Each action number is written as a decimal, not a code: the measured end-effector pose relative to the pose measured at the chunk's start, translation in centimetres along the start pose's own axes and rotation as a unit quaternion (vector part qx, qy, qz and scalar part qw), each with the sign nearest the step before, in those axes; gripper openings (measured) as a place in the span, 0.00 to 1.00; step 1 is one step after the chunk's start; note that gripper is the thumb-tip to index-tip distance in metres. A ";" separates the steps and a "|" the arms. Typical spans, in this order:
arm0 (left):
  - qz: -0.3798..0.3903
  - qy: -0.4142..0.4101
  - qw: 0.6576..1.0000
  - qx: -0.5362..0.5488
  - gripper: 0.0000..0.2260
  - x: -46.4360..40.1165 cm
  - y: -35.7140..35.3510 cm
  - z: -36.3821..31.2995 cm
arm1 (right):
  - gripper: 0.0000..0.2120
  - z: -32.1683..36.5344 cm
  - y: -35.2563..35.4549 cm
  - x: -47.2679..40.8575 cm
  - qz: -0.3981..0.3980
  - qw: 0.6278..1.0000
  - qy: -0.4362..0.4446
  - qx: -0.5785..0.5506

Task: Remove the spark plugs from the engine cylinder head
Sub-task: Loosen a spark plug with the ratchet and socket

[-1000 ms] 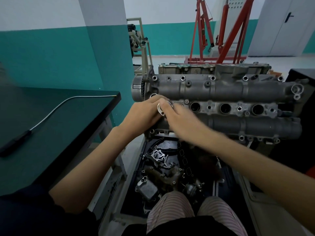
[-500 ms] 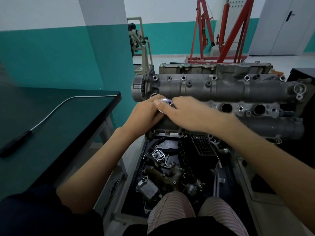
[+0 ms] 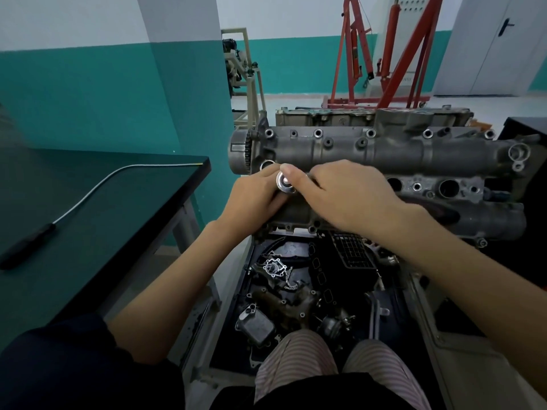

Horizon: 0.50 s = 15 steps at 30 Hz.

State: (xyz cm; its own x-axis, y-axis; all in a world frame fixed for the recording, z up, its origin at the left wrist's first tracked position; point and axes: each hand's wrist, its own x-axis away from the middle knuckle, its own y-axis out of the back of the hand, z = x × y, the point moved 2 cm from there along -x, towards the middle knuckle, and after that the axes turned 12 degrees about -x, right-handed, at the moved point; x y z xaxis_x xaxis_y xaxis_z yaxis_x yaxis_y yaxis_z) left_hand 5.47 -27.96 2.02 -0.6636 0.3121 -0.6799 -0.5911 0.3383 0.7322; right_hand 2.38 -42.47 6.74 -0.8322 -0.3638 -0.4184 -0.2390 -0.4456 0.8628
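The grey engine cylinder head (image 3: 384, 152) lies across the stand ahead of me. A shiny round ratchet head (image 3: 284, 182) stands over the leftmost plug well, and its handle is hidden under my right hand (image 3: 343, 196), which is wrapped around it. My left hand (image 3: 251, 199) cups the ratchet head from the left, fingers closed against it. Two open plug wells (image 3: 448, 187) show to the right of my hands. No spark plug is visible.
A dark workbench (image 3: 88, 208) at left carries a flexible pick-up tool (image 3: 28, 247) with a black handle. Loose engine parts fill the tray (image 3: 296, 291) below the head. A red engine crane (image 3: 384, 54) stands at the back.
My right hand has swung from lying toward me to lying rightward along the head, covering a plug well that showed before. My left hand stayed on the ratchet head.
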 end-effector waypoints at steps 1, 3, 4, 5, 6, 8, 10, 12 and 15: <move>-0.002 0.004 1.000 0.004 0.08 0.0 0.0 0.0 | 0.32 -0.2 -0.4 0.3 0.002 0.998 -0.024 -0.059; 0.006 0.015 1.000 0.014 0.08 0.0 0.0 0.2 | 0.27 0.6 -2.7 1.2 0.054 0.941 -0.108 -0.316; 0.015 0.023 0.999 0.017 0.08 0.0 0.0 0.3 | 0.24 1.5 -3.9 2.0 0.110 0.861 -0.161 -0.470; 0.026 0.032 0.999 0.018 0.08 0.0 -0.1 0.5 | 0.23 2.4 -5.0 2.6 0.166 0.777 -0.202 -0.573; 0.033 0.038 0.999 0.021 0.09 0.0 -0.2 0.6 | 0.25 2.8 -6.0 2.9 0.197 0.733 -0.214 -0.615; 0.035 0.044 0.998 0.030 0.09 -0.1 -0.3 0.6 | 0.30 2.3 -5.7 2.7 0.188 0.804 -0.183 -0.534; 0.015 0.040 0.999 0.020 0.10 -0.2 -0.3 0.4 | 0.29 1.3 -3.2 1.9 0.130 0.918 -0.103 -0.359; -0.014 0.017 1.000 -0.005 0.10 -0.3 -0.3 0.3 | 0.30 0.3 -0.5 0.9 0.100 0.980 -0.036 -0.165; -0.026 -0.006 0.999 -0.031 0.08 -0.3 -0.3 0.1 | 0.34 -0.9 1.3 -0.7 0.072 0.991 -0.049 -0.104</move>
State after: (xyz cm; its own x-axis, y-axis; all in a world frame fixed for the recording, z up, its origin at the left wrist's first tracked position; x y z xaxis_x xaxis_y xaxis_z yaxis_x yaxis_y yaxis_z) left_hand 5.91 -28.03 2.02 -0.6263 0.3054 -0.7172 -0.6518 0.2994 0.6967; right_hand 3.15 -43.56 7.93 -0.8972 -0.3590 -0.2570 -0.0147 -0.5576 0.8300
